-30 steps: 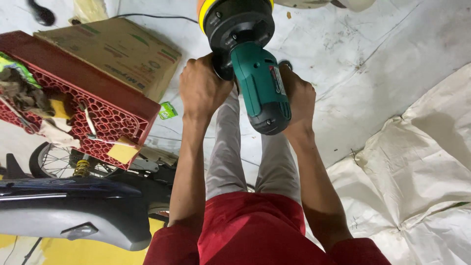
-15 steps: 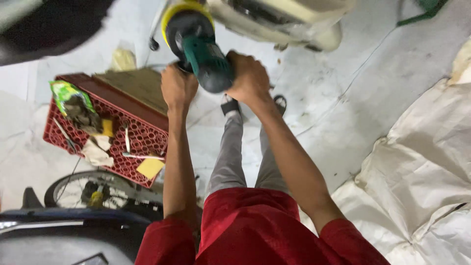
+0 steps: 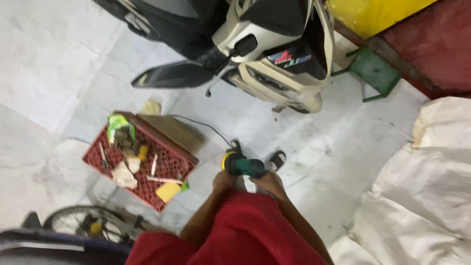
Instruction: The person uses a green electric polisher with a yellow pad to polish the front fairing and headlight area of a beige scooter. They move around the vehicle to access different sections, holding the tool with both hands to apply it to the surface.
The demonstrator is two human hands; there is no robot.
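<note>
- A scooter (image 3: pixel 265 54) in black and cream stands at the top of the view on the pale concrete floor (image 3: pixel 54 59), with its front end toward the person.
- Crumpled white sheeting (image 3: pixel 427 196) lies on the floor at the right side.
- A red plastic crate (image 3: pixel 140 167) lies on the floor to the left of the person; rags, small tools and a yellow sponge are inside it, and a brown cardboard piece (image 3: pixel 174 130) is just behind it.
- A bicycle wheel (image 3: pixel 93 225) shows at the lower left, near the crate.
- A small green stool (image 3: pixel 375 73) stands beside the scooter, at the upper right.
- The green polishing machine (image 3: pixel 244 166) with a yellow pad is low in front of the person's red shirt, above the sandalled feet, and its black cord runs over the floor toward the crate.
- The left hand (image 3: pixel 224 180) and the right hand (image 3: pixel 267 181) are both closed around the polishing machine, close to each other, one on each side of its body.
</note>
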